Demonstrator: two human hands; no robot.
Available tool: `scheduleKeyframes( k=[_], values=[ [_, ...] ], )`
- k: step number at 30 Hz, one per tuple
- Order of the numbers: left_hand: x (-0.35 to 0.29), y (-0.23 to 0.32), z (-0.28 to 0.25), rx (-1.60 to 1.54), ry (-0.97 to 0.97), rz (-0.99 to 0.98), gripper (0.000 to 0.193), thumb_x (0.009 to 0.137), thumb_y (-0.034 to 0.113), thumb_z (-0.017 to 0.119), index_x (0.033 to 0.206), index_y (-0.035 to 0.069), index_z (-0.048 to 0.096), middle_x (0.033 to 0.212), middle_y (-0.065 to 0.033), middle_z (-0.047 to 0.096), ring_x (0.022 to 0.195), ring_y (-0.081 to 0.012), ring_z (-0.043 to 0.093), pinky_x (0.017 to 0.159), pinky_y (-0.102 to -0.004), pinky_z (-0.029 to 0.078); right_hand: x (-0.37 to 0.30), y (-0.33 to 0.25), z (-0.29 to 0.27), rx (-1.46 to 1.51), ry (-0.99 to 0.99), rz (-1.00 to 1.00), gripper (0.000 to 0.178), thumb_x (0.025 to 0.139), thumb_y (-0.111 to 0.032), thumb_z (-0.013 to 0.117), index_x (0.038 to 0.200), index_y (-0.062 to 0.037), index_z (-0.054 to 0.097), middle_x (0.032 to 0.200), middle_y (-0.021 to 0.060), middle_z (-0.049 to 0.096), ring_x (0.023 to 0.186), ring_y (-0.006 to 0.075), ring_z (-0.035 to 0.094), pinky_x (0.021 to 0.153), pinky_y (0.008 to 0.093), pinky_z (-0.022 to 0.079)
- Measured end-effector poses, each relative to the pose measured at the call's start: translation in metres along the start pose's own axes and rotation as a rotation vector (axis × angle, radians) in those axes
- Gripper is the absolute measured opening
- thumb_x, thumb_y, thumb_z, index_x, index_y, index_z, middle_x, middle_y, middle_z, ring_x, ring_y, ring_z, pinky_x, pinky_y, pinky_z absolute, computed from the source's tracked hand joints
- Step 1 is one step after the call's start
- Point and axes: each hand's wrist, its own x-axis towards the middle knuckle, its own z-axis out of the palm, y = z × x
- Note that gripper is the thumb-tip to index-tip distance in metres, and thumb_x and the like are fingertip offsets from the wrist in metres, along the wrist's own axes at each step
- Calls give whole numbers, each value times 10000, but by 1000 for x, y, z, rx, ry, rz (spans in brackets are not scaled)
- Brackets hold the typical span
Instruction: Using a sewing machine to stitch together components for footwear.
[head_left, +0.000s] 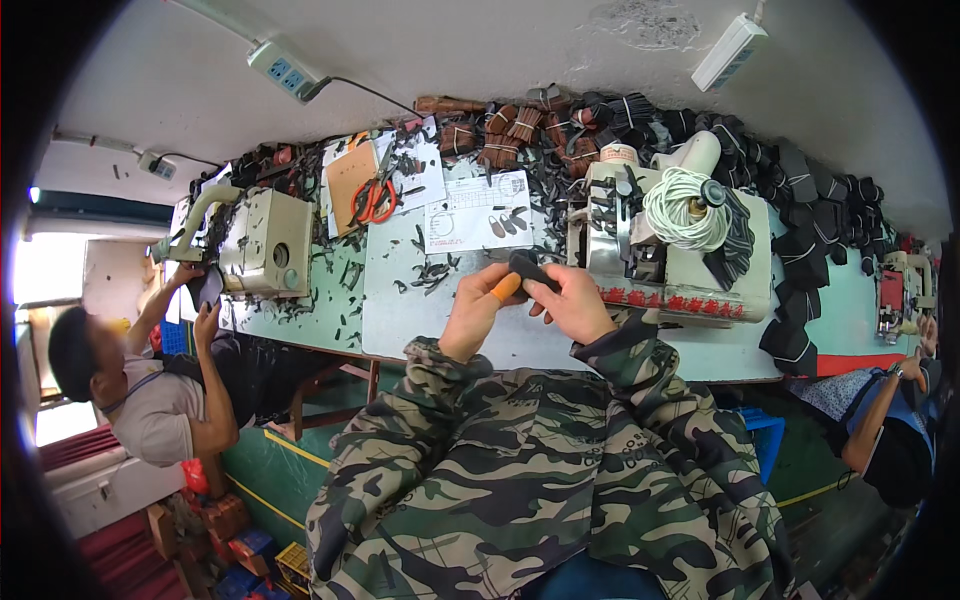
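Between my two hands, above the table's front part, is a small dark grey piece of leather or fabric (528,268), slightly curved. My left hand (482,302) pinches its left side, with an orange cover on one finger. At its right end my right hand (572,303) grips it with thumb and fingers. Just to the right stands a cream machine (700,270) with a coil of white cord (688,208) on top. Behind my hands lies a printed sheet (480,212) with shoe drawings, dark scraps around it.
Orange-handled scissors (376,200) lie on papers at the back left. Tied bundles of brown pieces (502,150) and black pieces (800,240) line the wall. A person (170,400) works at another machine (268,245) on the left; another person (885,430) sits far right.
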Motion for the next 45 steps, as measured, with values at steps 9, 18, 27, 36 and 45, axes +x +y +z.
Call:
scheduleKeyframes(
  k=[9,18,27,36,45],
  values=[
    [-13,-14,16,-57,118,20,273,956,191,410,1098,-26,491,975,-96,557,897,-140,558,758,-273,502,5,11,15,-612,189,-401,212,804,-205,588,762,-1,546,662,155,555,619,349,544,552,404,418],
    [-11,-8,4,278,334,178,178,821,75,633,911,-57,555,780,-66,613,666,-73,563,601,-198,454,0,9,22,-731,187,-559,204,739,-172,659,810,1,578,713,135,530,646,316,546,568,388,433],
    [-13,7,-29,106,101,-5,102,818,64,630,861,-24,600,706,-37,614,627,-73,556,575,-198,445,0,-8,13,-293,-69,-60,198,750,-148,672,803,35,621,663,89,582,543,137,543,508,268,426],
    [-12,5,-41,93,33,-17,133,798,77,654,859,-36,618,717,-38,627,637,-72,557,589,-211,454,2,-8,19,-269,-96,-25,111,791,-75,626,787,36,616,641,42,597,573,84,571,503,215,452],
    [-21,10,-48,189,69,-28,120,780,56,668,819,-35,600,727,-47,621,639,-69,561,583,-192,450,9,-1,37,-481,-75,-135,148,716,-102,639,778,29,615,621,113,611,554,173,586,545,283,453]
  ],
)
